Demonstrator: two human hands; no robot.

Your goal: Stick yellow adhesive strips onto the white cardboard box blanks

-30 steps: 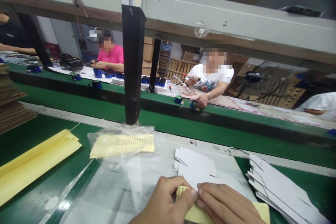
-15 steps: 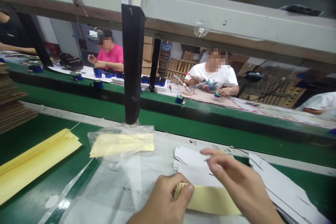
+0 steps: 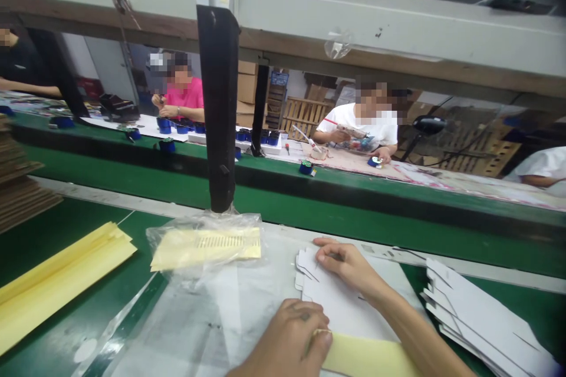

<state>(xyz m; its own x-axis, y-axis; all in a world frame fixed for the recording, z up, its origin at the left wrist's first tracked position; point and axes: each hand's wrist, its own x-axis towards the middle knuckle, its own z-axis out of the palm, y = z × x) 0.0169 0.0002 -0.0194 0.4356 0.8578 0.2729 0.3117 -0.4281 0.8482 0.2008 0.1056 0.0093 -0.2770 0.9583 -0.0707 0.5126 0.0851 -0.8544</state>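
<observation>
Near the bottom centre, my left hand (image 3: 294,339) is closed on a yellow paper strip (image 3: 371,356), its thumb over the strip's left end. My right hand (image 3: 349,271) reaches over a small stack of white die-cut sheets (image 3: 336,306). Its bent fingers touch the upper left part of the top sheet; whether they pinch it is hard to tell. The yellow strip lies across the lower part of these sheets, partly beneath my right forearm.
Yellow sheets in a clear bag (image 3: 207,247) lie left of my hands, with long yellow sheets (image 3: 66,283) farther left. More white sheets (image 3: 486,318) are at right. A black post (image 3: 217,106) rises beyond. People work across the green conveyor (image 3: 274,200).
My right hand has moved up and left from above the yellow strip onto the white sheets. My left hand has shifted slightly down and right, still holding the strip.
</observation>
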